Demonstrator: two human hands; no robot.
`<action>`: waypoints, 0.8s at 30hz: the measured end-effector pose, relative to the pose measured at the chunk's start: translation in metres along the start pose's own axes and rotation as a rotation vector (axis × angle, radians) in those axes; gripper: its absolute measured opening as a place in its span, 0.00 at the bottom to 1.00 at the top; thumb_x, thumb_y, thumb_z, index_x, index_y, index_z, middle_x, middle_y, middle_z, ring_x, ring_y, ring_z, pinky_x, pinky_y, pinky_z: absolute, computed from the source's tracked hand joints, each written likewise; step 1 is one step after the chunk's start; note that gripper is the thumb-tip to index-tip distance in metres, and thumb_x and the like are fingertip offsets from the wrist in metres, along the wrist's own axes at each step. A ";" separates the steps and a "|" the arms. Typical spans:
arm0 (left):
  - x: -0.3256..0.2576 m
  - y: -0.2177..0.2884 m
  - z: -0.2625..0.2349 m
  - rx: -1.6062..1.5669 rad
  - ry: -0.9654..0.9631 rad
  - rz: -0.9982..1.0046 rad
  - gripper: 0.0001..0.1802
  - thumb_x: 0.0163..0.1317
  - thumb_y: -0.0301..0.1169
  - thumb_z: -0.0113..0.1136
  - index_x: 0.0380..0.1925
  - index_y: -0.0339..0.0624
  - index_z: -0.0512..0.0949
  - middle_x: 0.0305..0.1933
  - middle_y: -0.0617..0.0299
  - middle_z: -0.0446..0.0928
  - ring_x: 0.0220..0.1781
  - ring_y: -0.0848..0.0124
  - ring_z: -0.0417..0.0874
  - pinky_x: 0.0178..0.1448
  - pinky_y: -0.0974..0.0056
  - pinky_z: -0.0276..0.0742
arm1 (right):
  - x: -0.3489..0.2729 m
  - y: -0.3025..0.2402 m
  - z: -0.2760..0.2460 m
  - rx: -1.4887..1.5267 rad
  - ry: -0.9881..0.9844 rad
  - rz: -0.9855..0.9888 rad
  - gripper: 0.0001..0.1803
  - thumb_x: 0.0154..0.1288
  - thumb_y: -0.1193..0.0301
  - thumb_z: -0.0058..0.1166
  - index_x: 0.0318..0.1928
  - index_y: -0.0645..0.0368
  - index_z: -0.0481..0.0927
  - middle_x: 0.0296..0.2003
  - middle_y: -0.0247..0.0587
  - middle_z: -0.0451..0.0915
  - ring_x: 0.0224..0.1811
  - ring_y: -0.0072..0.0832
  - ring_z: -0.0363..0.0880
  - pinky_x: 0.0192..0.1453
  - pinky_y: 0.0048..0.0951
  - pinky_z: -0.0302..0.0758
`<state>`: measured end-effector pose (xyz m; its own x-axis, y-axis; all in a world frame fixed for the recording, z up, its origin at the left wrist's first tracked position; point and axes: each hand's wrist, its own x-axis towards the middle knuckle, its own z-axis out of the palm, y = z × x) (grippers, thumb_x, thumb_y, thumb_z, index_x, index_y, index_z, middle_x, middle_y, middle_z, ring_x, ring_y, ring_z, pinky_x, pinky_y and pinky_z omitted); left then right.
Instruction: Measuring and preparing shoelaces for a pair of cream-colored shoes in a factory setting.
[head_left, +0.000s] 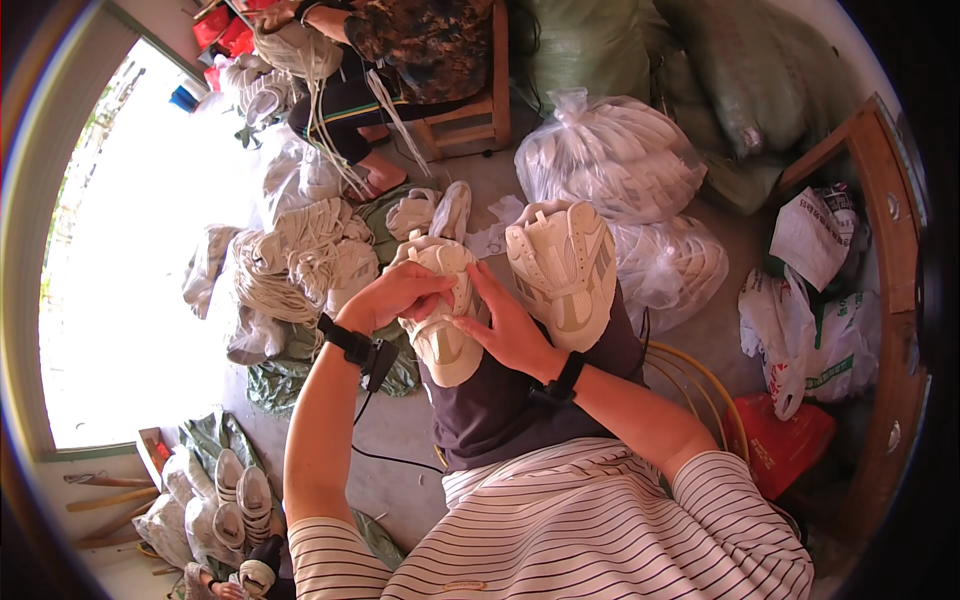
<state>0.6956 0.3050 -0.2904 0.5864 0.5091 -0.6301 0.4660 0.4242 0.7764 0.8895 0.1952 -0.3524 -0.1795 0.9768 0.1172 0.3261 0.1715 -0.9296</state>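
Striped shirt front (560, 530) and dark lap (500, 410) — nearest items, filling the lower frame.
Clear plastic sacks of white parts (610, 160), beyond my knees on the floor — largest lot.
Heap of white laces (300, 260), to my left.
Second white shoe (562, 270), resting on my right knee, sole toward the right, untouched.
White shoe (440, 310) in work — held over my lap between both hands, long axis running away from me, toe end nearest my body.
My left hand (395, 295): fingers curled shut over the shoe's upper side.
My right hand (505, 325): fingers partly open, pressed flat along its right flank; equally near.
Hidden: the shoe's middle lies under my fingers, so lacing there cannot be made out.
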 end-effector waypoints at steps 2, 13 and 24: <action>-0.001 0.000 0.000 0.009 -0.004 -0.005 0.19 0.74 0.39 0.54 0.31 0.36 0.85 0.13 0.72 0.67 0.14 0.82 0.60 0.21 0.72 0.53 | 0.000 -0.002 0.000 0.041 -0.004 0.012 0.43 0.68 0.65 0.60 0.73 0.71 0.52 0.72 0.73 0.53 0.77 0.56 0.54 0.77 0.42 0.58; -0.012 -0.003 0.010 0.037 0.012 0.037 0.13 0.68 0.33 0.57 0.32 0.35 0.85 0.14 0.69 0.70 0.14 0.82 0.64 0.21 0.72 0.55 | -0.008 -0.015 0.004 0.007 0.037 0.060 0.38 0.68 0.68 0.57 0.70 0.77 0.56 0.70 0.74 0.58 0.75 0.57 0.57 0.76 0.43 0.58; -0.041 0.013 0.039 0.374 0.092 -0.028 0.08 0.64 0.27 0.57 0.34 0.36 0.84 0.17 0.66 0.75 0.18 0.81 0.71 0.23 0.73 0.60 | 0.016 -0.022 -0.011 0.183 0.059 0.259 0.57 0.59 0.44 0.62 0.71 0.79 0.54 0.64 0.71 0.69 0.68 0.52 0.70 0.70 0.39 0.67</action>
<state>0.7040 0.2603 -0.2537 0.5165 0.5733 -0.6361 0.7003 0.1448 0.6991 0.8898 0.2084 -0.3261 -0.0560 0.9916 -0.1164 0.1808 -0.1046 -0.9779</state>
